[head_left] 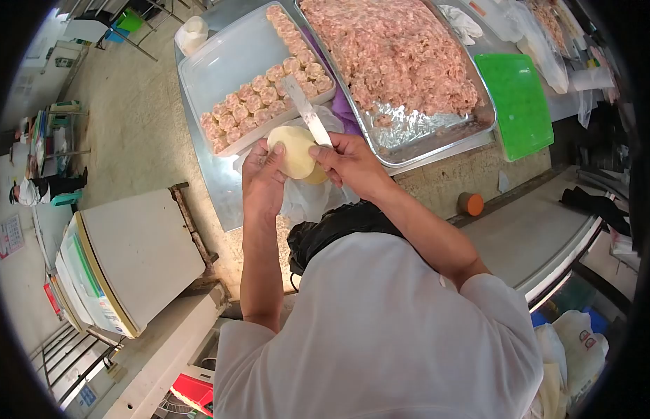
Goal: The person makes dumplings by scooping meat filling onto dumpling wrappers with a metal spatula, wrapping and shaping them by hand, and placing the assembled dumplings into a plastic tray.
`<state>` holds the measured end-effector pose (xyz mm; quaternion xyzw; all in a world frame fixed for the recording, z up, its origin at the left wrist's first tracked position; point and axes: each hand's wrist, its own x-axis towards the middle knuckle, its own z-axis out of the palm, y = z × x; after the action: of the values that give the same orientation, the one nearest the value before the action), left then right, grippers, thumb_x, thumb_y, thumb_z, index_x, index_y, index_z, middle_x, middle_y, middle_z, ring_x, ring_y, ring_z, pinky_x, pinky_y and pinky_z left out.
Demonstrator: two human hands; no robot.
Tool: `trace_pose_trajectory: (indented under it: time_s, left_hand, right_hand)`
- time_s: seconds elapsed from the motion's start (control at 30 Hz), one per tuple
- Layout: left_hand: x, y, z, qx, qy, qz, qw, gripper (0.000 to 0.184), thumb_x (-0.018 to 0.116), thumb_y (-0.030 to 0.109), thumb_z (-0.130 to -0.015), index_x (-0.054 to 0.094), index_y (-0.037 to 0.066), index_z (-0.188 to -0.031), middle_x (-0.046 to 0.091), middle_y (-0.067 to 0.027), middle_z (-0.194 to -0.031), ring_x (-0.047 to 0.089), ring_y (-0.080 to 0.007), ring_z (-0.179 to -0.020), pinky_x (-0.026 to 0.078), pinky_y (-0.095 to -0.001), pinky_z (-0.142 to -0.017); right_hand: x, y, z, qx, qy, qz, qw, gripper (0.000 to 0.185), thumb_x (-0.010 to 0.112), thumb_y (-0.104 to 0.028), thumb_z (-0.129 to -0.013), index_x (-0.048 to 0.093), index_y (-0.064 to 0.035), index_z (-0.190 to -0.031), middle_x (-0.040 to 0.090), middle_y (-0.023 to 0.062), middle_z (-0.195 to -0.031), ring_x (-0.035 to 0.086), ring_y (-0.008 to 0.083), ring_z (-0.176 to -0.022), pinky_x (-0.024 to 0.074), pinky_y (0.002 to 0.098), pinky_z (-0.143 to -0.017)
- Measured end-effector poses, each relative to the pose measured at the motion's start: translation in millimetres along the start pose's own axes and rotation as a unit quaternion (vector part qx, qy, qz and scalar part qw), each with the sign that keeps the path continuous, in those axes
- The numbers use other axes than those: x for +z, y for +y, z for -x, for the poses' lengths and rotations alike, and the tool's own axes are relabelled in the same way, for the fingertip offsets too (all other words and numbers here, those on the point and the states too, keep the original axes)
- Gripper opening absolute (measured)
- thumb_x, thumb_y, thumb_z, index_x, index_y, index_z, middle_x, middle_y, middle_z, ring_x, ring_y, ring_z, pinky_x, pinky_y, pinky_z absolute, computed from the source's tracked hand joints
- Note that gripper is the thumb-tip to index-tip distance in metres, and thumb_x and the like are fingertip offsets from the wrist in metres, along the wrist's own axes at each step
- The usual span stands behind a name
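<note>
Pinch the thin, round, pale-yellow dough wrappers lightly by their rims, so they part without tearing. They look smooth and overlapped, between the left hand, thumb on top, fingers loosely curled, and the right hand, nearly closed on their edge and a flat metal spatula. Best keep its blade, angled beyond the hands toward pink-filled dumplings, off the dough.

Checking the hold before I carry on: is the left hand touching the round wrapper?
Touching. The head view shows it: the thumb of the left hand lies over the near edge of the round wrapper.
</note>
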<state>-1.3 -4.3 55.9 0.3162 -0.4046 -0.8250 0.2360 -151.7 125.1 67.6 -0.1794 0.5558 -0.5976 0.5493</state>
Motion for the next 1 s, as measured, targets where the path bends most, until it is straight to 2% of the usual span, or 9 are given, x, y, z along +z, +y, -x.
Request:
trace_pose_trajectory:
  time_s: [0.07,0.13,0.2,0.27,0.67,0.77,0.83,0.93,1.0]
  left_hand:
    - [-7.2,2.1,-0.9,0.009,0.009,-0.072,0.997,0.03,0.067,0.015,-0.099,0.057,-0.001,-0.122,0.068,-0.0108,-0.109,0.067,-0.0188,-0.088,0.055,-0.033,-0.079]
    - [18.8,2.1,0.7,0.198,0.122,-0.29,0.928,0.026,0.069,0.013,-0.098,0.059,-0.002,-0.117,0.069,-0.0084,-0.103,0.065,-0.0156,-0.086,0.053,-0.0306,-0.077]
    - [24.7,3.0,2.7,0.242,0.103,-0.369,0.892,0.023,0.07,0.01,-0.096,0.061,-0.001,-0.114,0.068,-0.0061,-0.1,0.063,-0.013,-0.085,0.052,-0.0281,-0.075]
    - [14.8,3.3,7.6,0.145,-0.039,-0.315,0.937,0.02,0.071,0.006,-0.095,0.063,0.0,-0.111,0.067,-0.0041,-0.1,0.06,-0.0108,-0.086,0.049,-0.0254,-0.074]
    - [20.2,1.3,13.7,0.125,-0.016,-0.259,0.958,0.015,0.062,0.012,-0.102,0.068,-0.001,-0.103,0.067,-0.004,-0.087,0.057,-0.0094,-0.073,0.048,-0.026,-0.066]
    - [5.1,-4.8,11.0,0.141,-0.044,-0.255,0.956,0.017,0.059,0.009,-0.102,0.062,-0.002,-0.115,0.066,-0.0058,-0.099,0.062,-0.0116,-0.087,0.052,-0.0294,-0.077]
    - [1.6,-11.2,4.8,0.147,0.043,-0.217,0.964,0.024,0.057,0.015,-0.104,0.059,-0.002,-0.121,0.064,-0.0077,-0.11,0.061,-0.0141,-0.099,0.052,-0.0337,-0.087]
    - [7.8,2.8,5.1,0.073,0.062,0.045,0.994,0.032,0.051,0.024,-0.107,0.055,-0.001,-0.127,0.061,-0.009,-0.12,0.059,-0.0177,-0.111,0.049,-0.0383,-0.098]
    - [-8.4,-2.1,6.2,0.039,0.056,0.122,0.99,0.032,0.046,0.025,-0.108,0.055,0.0,-0.126,0.061,-0.0095,-0.122,0.06,-0.0205,-0.113,0.051,-0.038,-0.095]
  right_hand:
    - [1.2,-5.8,0.1,-0.005,-0.003,-0.009,1.0,0.027,0.066,-0.028,-0.101,0.066,-0.0028,-0.091,0.053,-0.002,-0.064,0.046,0.0058,-0.05,0.0372,0.0257,-0.044]
    - [-0.3,-10.1,-3.5,0.004,-0.002,0.005,1.0,0.03,0.066,-0.029,-0.101,0.065,-0.0021,-0.089,0.053,-0.0017,-0.064,0.046,0.0064,-0.05,0.0374,0.0261,-0.044]
    - [-2.0,-5.5,-8.7,0.006,-0.007,-0.01,1.0,0.03,0.066,-0.03,-0.101,0.064,-0.0024,-0.088,0.053,-0.0015,-0.064,0.046,0.0064,-0.05,0.0374,0.0264,-0.044]
    - [-3.0,-2.9,-9.1,0.01,-0.018,-0.019,1.0,0.031,0.065,-0.03,-0.101,0.064,-0.0027,-0.088,0.053,-0.0014,-0.064,0.046,0.0066,-0.05,0.0373,0.0266,-0.043]
    - [1.5,-4.4,-6.7,0.008,0.001,0.017,1.0,0.029,0.064,-0.03,-0.103,0.068,-0.0037,-0.091,0.055,-0.0029,-0.07,0.045,0.0061,-0.051,0.037,0.0246,-0.045]
    - [3.3,-3.7,-4.9,-0.004,0.002,0.054,0.999,0.025,0.063,-0.028,-0.103,0.068,-0.0044,-0.095,0.055,-0.0031,-0.072,0.046,0.0053,-0.053,0.0382,0.0239,-0.046]
    - [0.5,-6.5,-0.2,-0.019,0.022,0.079,0.996,0.023,0.062,-0.026,-0.103,0.068,-0.0047,-0.097,0.056,-0.0033,-0.074,0.048,0.0045,-0.057,0.04,0.0234,-0.049]
    - [-33.5,-2.9,10.5,-0.133,0.087,0.148,0.976,0.02,0.058,-0.021,-0.105,0.069,-0.0049,-0.107,0.058,-0.0034,-0.077,0.055,0.0068,-0.065,0.0466,0.0292,-0.056]
    - [-67.1,-17.7,21.5,-0.275,0.166,0.307,0.896,0.019,0.055,-0.012,-0.1,0.071,-0.0066,-0.108,0.064,0.0148,-0.082,0.067,0.023,-0.08,0.0531,0.0379,-0.069]
